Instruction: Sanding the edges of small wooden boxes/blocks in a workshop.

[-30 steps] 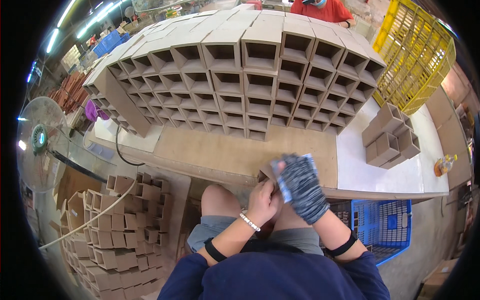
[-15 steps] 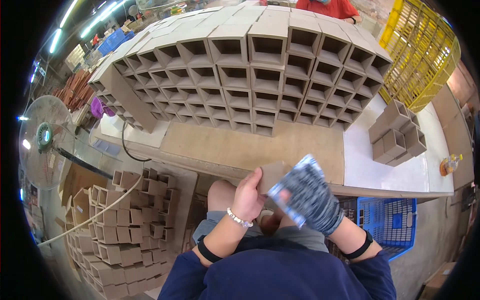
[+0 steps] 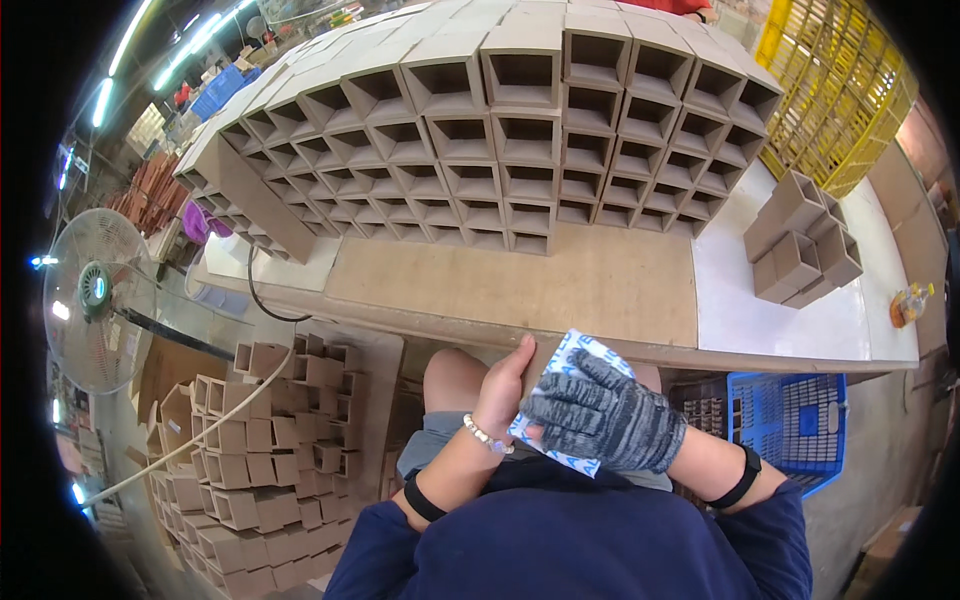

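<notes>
My left hand (image 3: pixel 503 398), bare with a beaded bracelet at the wrist, is closed around a small brown-grey box (image 3: pixel 542 358) above my lap. Over its right side lies a white sheet with blue print (image 3: pixel 582 345), which may be sandpaper. My right hand (image 3: pixel 605 415), in a dark grey knitted glove, presses this sheet against the box with fingers close together. The thumb tip shows bare. Hand and sheet hide most of the box.
Before me, a wooden-topped table (image 3: pixel 510 290) carries a tall stack of open boxes (image 3: pixel 528 130). Several boxes (image 3: pixel 800 255) stand right, near a yellow crate (image 3: pixel 845 90). More boxes are heaped left (image 3: pixel 270 450), near a fan (image 3: pixel 97 288). A blue crate (image 3: pixel 790 425) sits below right.
My gloved right hand and the sheet have moved a little down and left over the box, and the hand now lies flatter. My view has shifted slightly.
</notes>
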### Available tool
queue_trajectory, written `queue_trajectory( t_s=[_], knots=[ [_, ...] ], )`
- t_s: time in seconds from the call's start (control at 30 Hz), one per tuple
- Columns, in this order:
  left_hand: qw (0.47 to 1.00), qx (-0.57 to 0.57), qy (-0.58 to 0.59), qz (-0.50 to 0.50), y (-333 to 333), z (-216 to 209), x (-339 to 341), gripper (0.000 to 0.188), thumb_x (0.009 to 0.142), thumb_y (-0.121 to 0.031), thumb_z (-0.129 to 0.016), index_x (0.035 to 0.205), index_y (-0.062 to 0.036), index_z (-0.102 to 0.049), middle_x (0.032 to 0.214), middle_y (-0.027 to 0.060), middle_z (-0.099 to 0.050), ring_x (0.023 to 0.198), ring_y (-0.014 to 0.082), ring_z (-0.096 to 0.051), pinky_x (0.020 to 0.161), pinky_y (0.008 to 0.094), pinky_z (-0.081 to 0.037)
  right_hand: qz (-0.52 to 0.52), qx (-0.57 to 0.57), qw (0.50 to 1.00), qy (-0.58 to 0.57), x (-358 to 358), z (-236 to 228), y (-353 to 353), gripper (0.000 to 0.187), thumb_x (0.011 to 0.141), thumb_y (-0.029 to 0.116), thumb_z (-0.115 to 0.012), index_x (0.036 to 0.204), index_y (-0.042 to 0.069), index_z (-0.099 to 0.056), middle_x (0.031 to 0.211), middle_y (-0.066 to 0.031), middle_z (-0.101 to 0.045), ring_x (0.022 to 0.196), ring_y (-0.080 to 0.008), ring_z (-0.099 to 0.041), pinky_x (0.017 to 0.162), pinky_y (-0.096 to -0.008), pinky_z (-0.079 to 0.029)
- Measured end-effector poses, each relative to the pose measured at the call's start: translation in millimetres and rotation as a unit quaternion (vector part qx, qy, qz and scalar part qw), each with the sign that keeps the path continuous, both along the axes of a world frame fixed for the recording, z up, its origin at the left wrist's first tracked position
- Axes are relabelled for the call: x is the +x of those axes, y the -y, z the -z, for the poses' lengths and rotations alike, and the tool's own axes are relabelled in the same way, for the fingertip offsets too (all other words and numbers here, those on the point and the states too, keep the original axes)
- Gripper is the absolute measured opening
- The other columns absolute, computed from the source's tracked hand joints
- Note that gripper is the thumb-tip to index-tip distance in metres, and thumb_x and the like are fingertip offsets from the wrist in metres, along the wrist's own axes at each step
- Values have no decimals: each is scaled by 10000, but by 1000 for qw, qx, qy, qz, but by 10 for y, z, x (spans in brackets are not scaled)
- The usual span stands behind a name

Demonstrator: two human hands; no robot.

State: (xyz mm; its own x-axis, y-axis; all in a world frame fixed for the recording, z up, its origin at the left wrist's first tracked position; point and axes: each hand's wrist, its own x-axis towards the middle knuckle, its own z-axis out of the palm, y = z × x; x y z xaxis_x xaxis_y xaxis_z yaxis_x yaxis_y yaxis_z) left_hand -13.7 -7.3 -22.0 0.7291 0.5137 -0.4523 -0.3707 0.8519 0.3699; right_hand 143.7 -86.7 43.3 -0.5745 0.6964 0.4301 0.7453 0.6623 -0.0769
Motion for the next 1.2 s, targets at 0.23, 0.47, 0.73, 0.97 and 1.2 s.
queue_trajectory(
  t_s=[0.23,0.47,0.73,0.97,1.2],
  knots=[
    [996,38,-69,-44,147,-220,59,297,902,-262,-467,945,22,-541,918,90,-604,856,160,-581,741,304,-472,173,15,983,62,408,85,-498,300,803,233,-485,1070,126,-569,1094,-78,-565,1036,-234,-510,932,-430,-340],
    [977,68,199,29,-14,47,-172,316,906,-262,-427,982,20,-547,970,85,-601,843,162,-586,734,301,-476,-12,-34,999,4,-49,67,-11,417,772,236,-539,1181,166,-490,1193,-76,-500,1168,-257,-423,1023,-488,-230],
    [967,118,-120,-190,189,-224,46,248,876,-226,-484,890,8,-563,872,85,-611,778,150,-595,700,272,-472,162,-10,983,-83,118,-90,-228,370,746,133,-548,1112,85,-518,1117,-117,-538,1047,-278,-507,956,-436,-328],
    [952,177,-80,-236,116,-215,16,292,860,-229,-455,906,31,-579,885,85,-607,792,153,-583,701,276,-463,237,-103,966,22,344,449,-238,473,760,22,-454,1233,52,-441,1193,-160,-489,1132,-293,-447,987,-421,-308],
    [954,189,-47,-230,88,-269,62,307,855,-209,-446,937,56,-575,864,92,-616,819,172,-588,729,284,-464,159,30,965,-208,-67,-48,-249,513,763,41,-495,1263,37,-385,1146,-170,-504,1054,-333,-488,944,-458,-338]
  ],
)
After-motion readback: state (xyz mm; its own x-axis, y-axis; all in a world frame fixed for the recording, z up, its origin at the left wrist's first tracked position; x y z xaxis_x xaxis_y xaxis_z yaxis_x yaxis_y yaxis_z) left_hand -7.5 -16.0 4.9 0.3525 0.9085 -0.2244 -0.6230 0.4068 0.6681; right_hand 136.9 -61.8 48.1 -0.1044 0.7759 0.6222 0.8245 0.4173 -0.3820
